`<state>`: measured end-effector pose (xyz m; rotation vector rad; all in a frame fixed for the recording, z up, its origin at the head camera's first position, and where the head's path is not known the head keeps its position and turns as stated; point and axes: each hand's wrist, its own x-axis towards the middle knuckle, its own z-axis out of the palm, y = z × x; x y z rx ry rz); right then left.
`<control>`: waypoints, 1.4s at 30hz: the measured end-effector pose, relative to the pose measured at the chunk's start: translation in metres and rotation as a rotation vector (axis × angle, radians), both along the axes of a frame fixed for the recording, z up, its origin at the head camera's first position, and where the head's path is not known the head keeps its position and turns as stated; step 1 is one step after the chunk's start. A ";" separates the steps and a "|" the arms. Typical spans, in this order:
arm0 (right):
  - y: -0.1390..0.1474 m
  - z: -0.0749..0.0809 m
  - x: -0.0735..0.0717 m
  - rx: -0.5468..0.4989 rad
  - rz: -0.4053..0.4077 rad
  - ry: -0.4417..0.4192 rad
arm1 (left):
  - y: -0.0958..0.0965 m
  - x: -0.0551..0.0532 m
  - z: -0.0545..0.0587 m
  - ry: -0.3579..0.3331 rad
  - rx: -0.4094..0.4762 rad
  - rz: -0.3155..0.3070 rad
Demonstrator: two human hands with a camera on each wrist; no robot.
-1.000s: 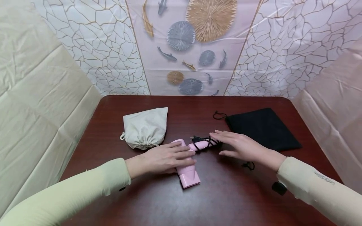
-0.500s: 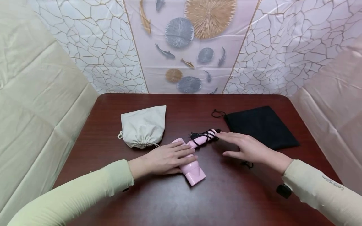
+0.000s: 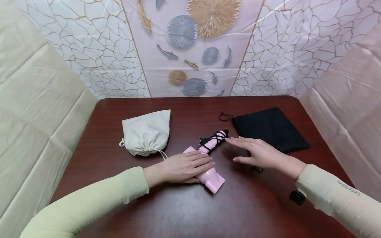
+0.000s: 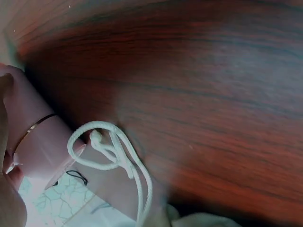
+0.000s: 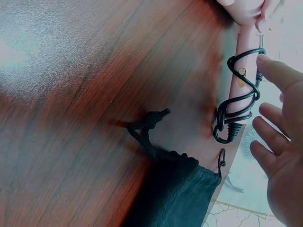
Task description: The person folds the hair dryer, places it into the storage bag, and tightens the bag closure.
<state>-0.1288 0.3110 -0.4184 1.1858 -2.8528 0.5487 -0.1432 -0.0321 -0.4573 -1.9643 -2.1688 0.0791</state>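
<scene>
A pink hair dryer [image 3: 215, 181] lies on the table, its nozzle pointing to the near right. Over its body my left hand [image 3: 184, 168] is draped, fingers across the top and thumb along the near side; they cover much of the barrel. In the right wrist view, a black cord [image 5: 230, 101] winds round the dryer's handle [image 5: 244, 61]. My right hand [image 3: 259, 151] hovers beside the handle's end with its fingers extended and holds nothing. Its index fingertip is close to the cord; whether it touches cannot be told.
A cream drawstring bag [image 3: 148, 134] lies on the far left of the brown table [image 3: 178, 215]; its white cord [image 4: 102, 126] reaches toward my left wrist. A flat black drawstring bag [image 3: 271, 129] lies at the far right. Fabric-covered walls enclose the sides and back.
The hair dryer has turned counterclockwise under my left hand: its nozzle swung right and its handle end swung away from me. My right hand stays beside the handle. The head view shifted slightly.
</scene>
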 end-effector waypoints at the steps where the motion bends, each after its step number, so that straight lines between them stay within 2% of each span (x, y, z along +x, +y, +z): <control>1: 0.000 0.000 0.000 0.000 -0.003 -0.004 | 0.001 0.000 0.000 -0.001 0.004 -0.001; 7: 0.002 0.001 -0.002 0.005 -0.016 -0.017 | 0.006 -0.001 -0.006 0.011 0.019 0.001; 14: 0.002 0.000 -0.004 0.006 -0.035 -0.049 | 0.011 -0.003 -0.009 -0.041 0.054 -0.011; 15: 0.014 -0.019 -0.014 -0.017 -0.010 -0.044 | 0.011 -0.003 -0.009 -0.043 0.059 -0.015; 20: 0.016 -0.023 -0.016 -0.043 0.026 0.006 | 0.014 -0.005 -0.010 -0.037 0.090 -0.028; 21: 0.015 -0.022 -0.016 -0.035 0.024 0.008 | 0.015 -0.005 -0.010 -0.046 0.101 -0.032; 22: 0.002 -0.003 -0.006 -0.011 0.000 0.004 | 0.016 -0.005 -0.010 -0.054 0.112 -0.036; 23: 0.001 -0.002 -0.006 -0.001 -0.007 -0.004 | 0.017 -0.005 -0.011 -0.065 0.126 -0.041; 26: -0.001 -0.001 -0.006 0.024 -0.020 -0.031 | 0.019 -0.005 -0.013 -0.090 0.158 -0.051; 32: -0.002 -0.002 -0.008 0.031 -0.027 -0.056 | 0.020 -0.005 -0.015 -0.085 0.189 -0.053; 38: -0.001 -0.004 -0.008 0.030 -0.024 -0.043 | 0.021 -0.005 -0.016 -0.114 0.177 -0.047; 42: -0.001 -0.003 -0.007 0.025 -0.021 -0.039 | 0.021 -0.005 -0.017 -0.104 0.162 -0.042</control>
